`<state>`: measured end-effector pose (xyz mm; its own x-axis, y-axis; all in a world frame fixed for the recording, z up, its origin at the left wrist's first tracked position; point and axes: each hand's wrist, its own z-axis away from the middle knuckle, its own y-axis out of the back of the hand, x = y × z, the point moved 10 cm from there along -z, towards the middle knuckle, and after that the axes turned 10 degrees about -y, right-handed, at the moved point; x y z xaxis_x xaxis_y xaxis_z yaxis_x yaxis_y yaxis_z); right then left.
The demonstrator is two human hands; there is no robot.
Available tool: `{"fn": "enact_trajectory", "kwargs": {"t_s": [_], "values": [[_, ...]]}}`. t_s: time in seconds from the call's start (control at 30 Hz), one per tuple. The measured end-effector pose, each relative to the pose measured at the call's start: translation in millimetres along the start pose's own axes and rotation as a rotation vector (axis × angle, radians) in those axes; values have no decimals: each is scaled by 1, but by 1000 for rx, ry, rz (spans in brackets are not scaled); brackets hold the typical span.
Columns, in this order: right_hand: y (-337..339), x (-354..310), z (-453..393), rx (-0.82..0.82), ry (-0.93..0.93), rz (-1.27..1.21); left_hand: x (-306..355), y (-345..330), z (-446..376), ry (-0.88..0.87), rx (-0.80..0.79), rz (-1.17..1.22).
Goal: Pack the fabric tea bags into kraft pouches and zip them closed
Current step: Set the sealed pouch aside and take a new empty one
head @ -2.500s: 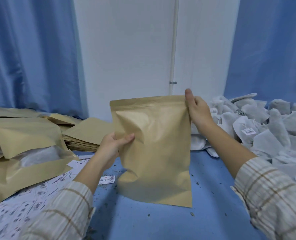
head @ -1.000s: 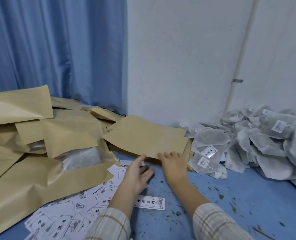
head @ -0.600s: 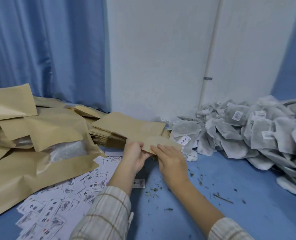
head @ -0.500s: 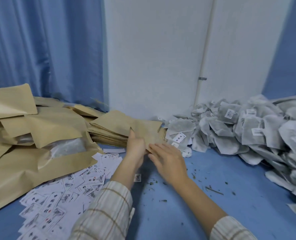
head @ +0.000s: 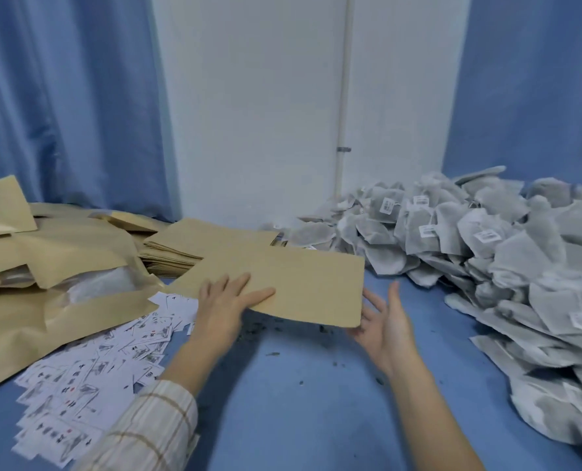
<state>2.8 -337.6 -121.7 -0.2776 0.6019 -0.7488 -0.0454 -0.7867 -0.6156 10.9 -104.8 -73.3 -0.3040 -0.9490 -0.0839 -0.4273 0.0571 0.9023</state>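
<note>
The fingers of the left hand lie straight and spread on top of a flat kraft pouch, the thumb stretched along its near edge; whether anything curls under the pouch cannot be told. The right hand sits just beside the pouch's near right corner, palm turned up and inward, its fingers loose and spread, the fingertips at or under that corner and gripping nothing that can be seen. The pouch is tilted, its near edge lifted off the blue surface with a shadow under it, its far end towards the stack of flat pouches by the white wall.

On the left is a heap of filled kraft pouches, some showing a clear window. In front of that heap, scattered paper labels with printed marks cover the surface, reaching up to the left wrist. On the right, a big pile of grey fabric tea bags with small white tags runs from the wall down the right edge of the view, well apart from the held pouch. Dark crumbs of tea dot the surface between the arms. Blue curtains hang on both sides of the wall, and a thin white pipe runs down it. A checked sleeve covers the left forearm
</note>
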Motion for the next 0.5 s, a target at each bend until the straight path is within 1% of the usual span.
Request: {"fn": "enact_trajectory", "kwargs": {"t_s": [0.07, 0.1, 0.17, 0.23, 0.27, 0.3, 0.33, 0.4, 0.43, 0.47, 0.5], "values": [[20, 12, -5, 43, -33, 50, 1, -17, 7, -1, -92, -18], [27, 18, -8, 58, -41, 75, 3, -27, 9, 4, -169, -29], [36, 27, -13, 83, -75, 101, 13, -51, 15, 27, -391, -2], [42, 33, -17, 110, -108, 145, 35, -72, 21, 33, -605, 179], [43, 35, -19, 120, -119, 189, 50, -76, 20, 37, -643, 314], [44, 37, -19, 130, -129, 236, 67, -77, 17, 44, -618, 460], [44, 39, -21, 134, -136, 280, 82, -73, 10, 54, -534, 603], [42, 41, -21, 122, -143, 309, 105, -62, -5, 112, -291, 827], [42, 40, -20, 119, -136, 301, 113, -58, -9, 148, -189, 882], [43, 38, -19, 134, -118, 291, 120, -55, -12, 179, -118, 884], [46, 35, -19, 166, -96, 274, 127, -54, -16, 188, -81, 827]]}}
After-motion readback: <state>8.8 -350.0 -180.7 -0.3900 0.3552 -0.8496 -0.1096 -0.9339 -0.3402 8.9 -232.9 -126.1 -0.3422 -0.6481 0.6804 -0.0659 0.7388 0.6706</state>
